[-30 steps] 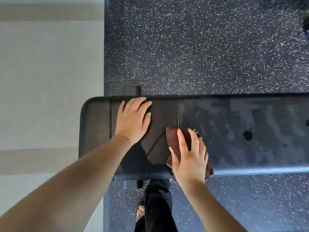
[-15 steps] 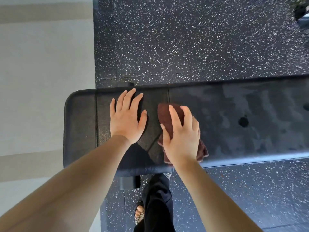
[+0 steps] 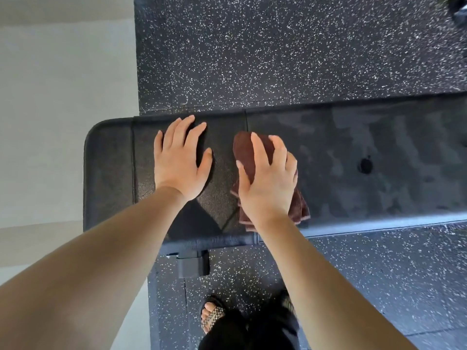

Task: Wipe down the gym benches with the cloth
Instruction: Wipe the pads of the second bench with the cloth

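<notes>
A black padded gym bench (image 3: 379, 173) runs across the view from left to right, its rounded end at the left. My left hand (image 3: 180, 162) lies flat on the pad near that end, fingers apart, holding nothing. My right hand (image 3: 269, 184) presses a folded dark brown cloth (image 3: 246, 152) onto the pad just right of a seam. The cloth sticks out past my fingertips and beside my wrist. The pad to the right of the cloth shows streaky damp patches and a small dark spot (image 3: 365, 164).
Speckled black rubber flooring (image 3: 278, 54) surrounds the bench. Pale smooth floor (image 3: 63, 109) lies to the left. A black bench foot (image 3: 193, 263) juts out under the near edge. My sandalled foot (image 3: 211, 315) and dark trouser leg stand just below it.
My right hand has slid the cloth away from the near edge toward the middle of the pad. The left hand has stayed flat in the same spot on the bench.
</notes>
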A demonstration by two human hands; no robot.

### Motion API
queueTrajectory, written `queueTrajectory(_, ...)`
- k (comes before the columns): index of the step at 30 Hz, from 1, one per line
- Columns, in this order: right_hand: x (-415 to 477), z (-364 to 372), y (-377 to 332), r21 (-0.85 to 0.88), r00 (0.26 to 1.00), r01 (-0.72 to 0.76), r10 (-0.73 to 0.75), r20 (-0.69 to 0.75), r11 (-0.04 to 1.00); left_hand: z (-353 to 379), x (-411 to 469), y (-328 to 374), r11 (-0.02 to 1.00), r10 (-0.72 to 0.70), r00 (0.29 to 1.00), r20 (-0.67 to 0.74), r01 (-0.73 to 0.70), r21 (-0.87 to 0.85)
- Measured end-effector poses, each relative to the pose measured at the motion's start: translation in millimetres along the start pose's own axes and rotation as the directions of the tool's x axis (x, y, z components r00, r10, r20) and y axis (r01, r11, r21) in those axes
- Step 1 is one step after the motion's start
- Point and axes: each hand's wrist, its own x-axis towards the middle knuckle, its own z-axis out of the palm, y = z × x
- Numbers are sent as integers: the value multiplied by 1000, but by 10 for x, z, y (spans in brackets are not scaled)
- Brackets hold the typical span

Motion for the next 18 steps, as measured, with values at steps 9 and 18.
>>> queueTrajectory(9,-723,-67,272,12,987,158,-158,-10,987,-25,-43,39,1000,5,1000,-14,-5,19)
queueTrajectory(18,-1054,-94,961,47,947,239,-222,-231,970,163,-671,472,999,-28,999,-39,27,-17)
